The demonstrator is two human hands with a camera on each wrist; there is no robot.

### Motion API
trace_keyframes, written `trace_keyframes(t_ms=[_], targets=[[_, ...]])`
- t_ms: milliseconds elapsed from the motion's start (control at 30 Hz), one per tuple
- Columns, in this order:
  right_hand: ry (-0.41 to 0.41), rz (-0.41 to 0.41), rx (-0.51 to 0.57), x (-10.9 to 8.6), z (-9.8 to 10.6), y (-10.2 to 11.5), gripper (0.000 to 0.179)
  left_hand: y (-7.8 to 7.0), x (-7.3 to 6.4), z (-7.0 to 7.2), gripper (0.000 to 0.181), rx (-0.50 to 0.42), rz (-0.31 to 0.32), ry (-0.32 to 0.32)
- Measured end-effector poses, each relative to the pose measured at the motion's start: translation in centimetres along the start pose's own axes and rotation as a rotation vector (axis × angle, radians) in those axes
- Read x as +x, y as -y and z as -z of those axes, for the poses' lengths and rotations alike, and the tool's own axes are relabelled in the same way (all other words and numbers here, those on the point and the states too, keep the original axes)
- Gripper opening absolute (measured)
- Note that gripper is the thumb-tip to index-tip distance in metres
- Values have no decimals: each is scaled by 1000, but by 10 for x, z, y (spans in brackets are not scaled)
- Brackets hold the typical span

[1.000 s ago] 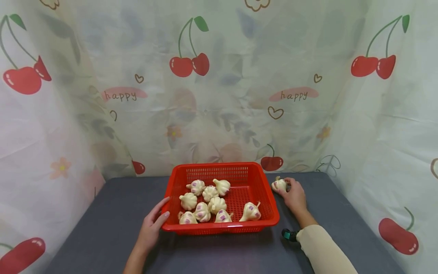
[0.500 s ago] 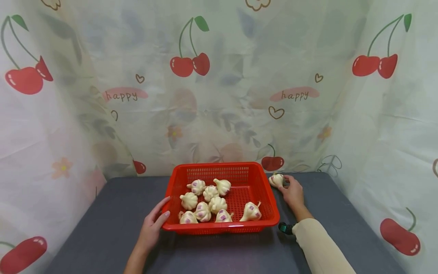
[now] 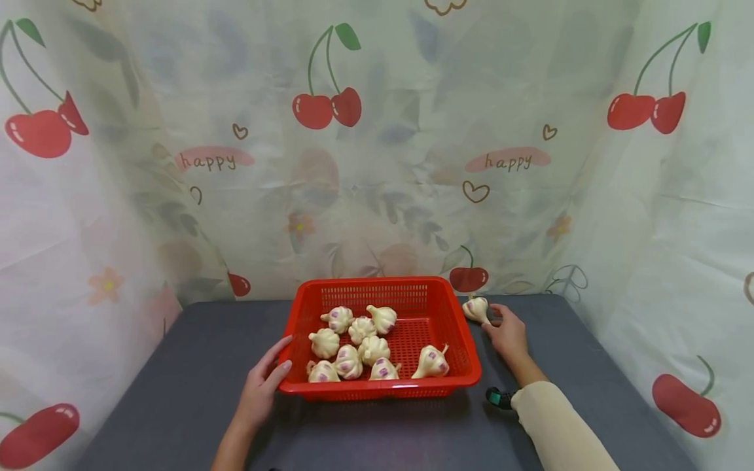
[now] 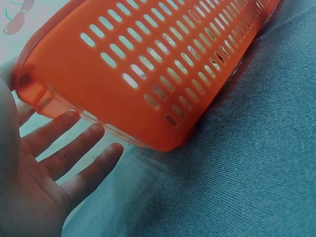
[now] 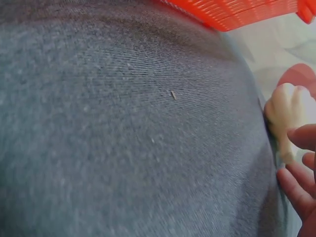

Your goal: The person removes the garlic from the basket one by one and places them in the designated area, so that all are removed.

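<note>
A red plastic basket [image 3: 379, 386] with slotted walls stands on the dark table and holds several garlic bulbs [image 3: 347, 362]. At its left front corner, my left hand [image 3: 259, 386] holds the rim with thumb and index finger; in the left wrist view the other fingers of the left hand [image 4: 64, 153] are spread below the rim. Outside the basket's right side lies one more garlic bulb [image 3: 475, 309], its stem toward my right hand [image 3: 509, 333]. In the right wrist view, the thumb and fingers of the right hand [image 5: 301, 173] are parted around the stem, not gripping it.
The dark cloth-covered table [image 3: 377, 432] extends on both sides of the basket. A pale curtain [image 3: 400, 183] printed with cherries hangs behind and at both sides. A black wrist camera [image 3: 499, 398] sits beside the right sleeve [image 3: 556, 425].
The loose garlic bulb has shifted left toward the basket and turned, its stem now pointing at the right hand. My right hand has let go and drawn back slightly. The left hand stays put.
</note>
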State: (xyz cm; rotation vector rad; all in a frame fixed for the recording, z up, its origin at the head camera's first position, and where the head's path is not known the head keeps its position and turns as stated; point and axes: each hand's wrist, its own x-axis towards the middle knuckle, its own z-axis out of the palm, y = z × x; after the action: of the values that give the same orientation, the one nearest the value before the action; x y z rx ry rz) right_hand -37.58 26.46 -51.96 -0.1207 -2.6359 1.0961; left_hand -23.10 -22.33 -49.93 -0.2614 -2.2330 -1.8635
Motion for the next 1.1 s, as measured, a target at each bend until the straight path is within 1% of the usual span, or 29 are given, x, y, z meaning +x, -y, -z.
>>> trace_keyframes(t_ms=[167, 267, 367, 533, 700, 800, 1100], targets=[[-9, 31, -13, -2, 7, 1, 49, 0, 0, 0, 46, 6, 1, 4], [-27, 61, -12, -3, 11, 5, 47, -1, 0, 0, 45, 5, 11, 5], [-45, 95, -15, -5, 16, 11, 45, 1, 0, 0, 45, 11, 8, 8], [-51, 149, -4, -9, 25, 26, 42, 1, 0, 0, 45, 14, 1, 4], [-25, 186, 21, -14, 38, 48, 44, 1, 1, 0, 45, 16, 12, -1], [-10, 207, 32, -16, 44, 60, 46, 0, 0, 0, 45, 13, 7, -4], [-1, 222, 68, -13, 50, 84, 42, -1, 0, -1, 47, 20, 22, 9]])
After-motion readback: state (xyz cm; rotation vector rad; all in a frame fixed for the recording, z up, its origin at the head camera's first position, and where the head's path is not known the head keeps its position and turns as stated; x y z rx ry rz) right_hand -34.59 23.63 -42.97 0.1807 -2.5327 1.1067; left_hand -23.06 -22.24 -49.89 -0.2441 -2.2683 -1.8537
